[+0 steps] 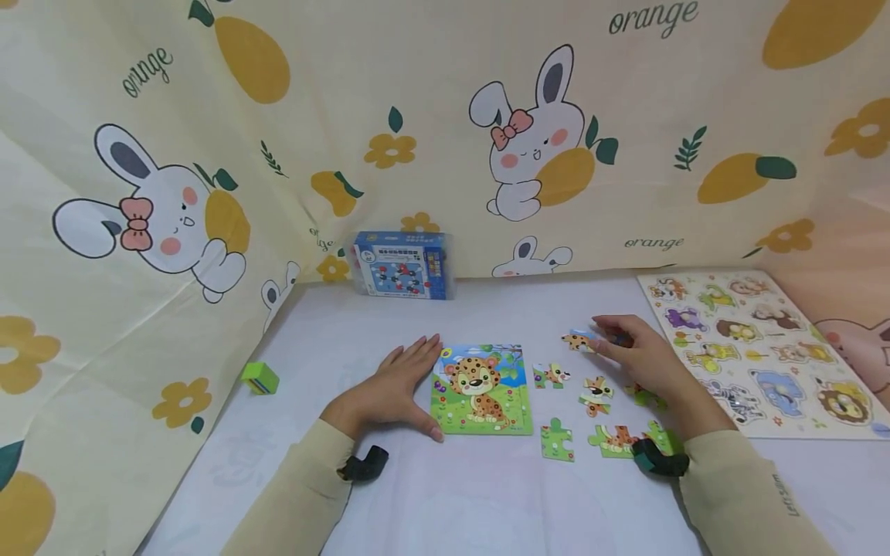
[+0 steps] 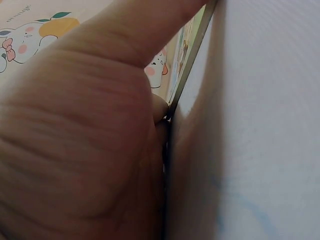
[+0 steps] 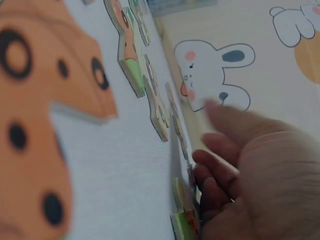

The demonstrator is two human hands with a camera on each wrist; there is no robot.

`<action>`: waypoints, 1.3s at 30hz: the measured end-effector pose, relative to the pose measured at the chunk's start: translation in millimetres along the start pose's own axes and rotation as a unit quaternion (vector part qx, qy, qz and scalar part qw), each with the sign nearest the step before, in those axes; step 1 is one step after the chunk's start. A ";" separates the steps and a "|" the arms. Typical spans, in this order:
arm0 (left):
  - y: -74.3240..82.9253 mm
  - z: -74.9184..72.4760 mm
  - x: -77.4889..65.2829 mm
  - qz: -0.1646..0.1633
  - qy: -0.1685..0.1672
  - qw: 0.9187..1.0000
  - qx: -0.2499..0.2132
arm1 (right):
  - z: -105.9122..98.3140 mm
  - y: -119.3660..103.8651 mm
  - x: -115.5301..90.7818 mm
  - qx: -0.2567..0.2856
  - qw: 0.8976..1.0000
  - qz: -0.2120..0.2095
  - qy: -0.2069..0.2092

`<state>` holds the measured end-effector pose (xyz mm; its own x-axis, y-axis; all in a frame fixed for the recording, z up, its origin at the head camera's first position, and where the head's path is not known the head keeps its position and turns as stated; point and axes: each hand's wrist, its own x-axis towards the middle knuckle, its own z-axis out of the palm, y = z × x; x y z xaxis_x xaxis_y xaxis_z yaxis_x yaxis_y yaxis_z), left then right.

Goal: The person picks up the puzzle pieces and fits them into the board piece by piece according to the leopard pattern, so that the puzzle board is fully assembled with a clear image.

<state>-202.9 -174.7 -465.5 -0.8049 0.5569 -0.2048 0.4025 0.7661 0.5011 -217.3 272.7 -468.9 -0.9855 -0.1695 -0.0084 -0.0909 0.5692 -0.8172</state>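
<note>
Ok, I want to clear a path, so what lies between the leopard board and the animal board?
Loose puzzle pieces lie between the leopard board and the animal board, with the right hand there too; the head view shows this.

Sleeves (image 1: pixel 295 494) are matt cloth; blue box (image 1: pixel 399 266), glossy, plastic-wrapped; smooth-faced puzzle pieces (image 1: pixel 556 442), perhaps wood.

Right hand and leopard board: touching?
Apart. The head view shows white tabletop and loose puzzle pieces between the right hand and the leopard board.
</note>
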 end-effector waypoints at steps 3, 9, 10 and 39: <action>-0.4 -1.0 0.1 0.000 0.001 1.000 -0.003 | 2.2 -1.1 1.2 -0.051 0.999 -0.013 -0.003; -0.9 -1.8 -0.1 0.005 0.001 1.000 -0.008 | 5.7 -3.1 2.6 -0.058 0.998 -0.002 0.000; -0.8 -1.7 0.1 0.005 0.001 1.000 -0.008 | 6.1 -3.2 2.3 -0.051 0.999 0.003 0.004; -1.4 2.6 2.8 0.006 0.006 1.000 0.003 | 17.3 -66.2 -13.5 0.138 0.987 -0.058 0.050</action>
<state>-204.6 -173.4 -469.0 -0.8045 0.5630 -0.1892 0.4155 0.7611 0.4981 -195.5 223.4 -424.7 -0.9813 -0.1329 0.1390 -0.1741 0.3071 -0.9356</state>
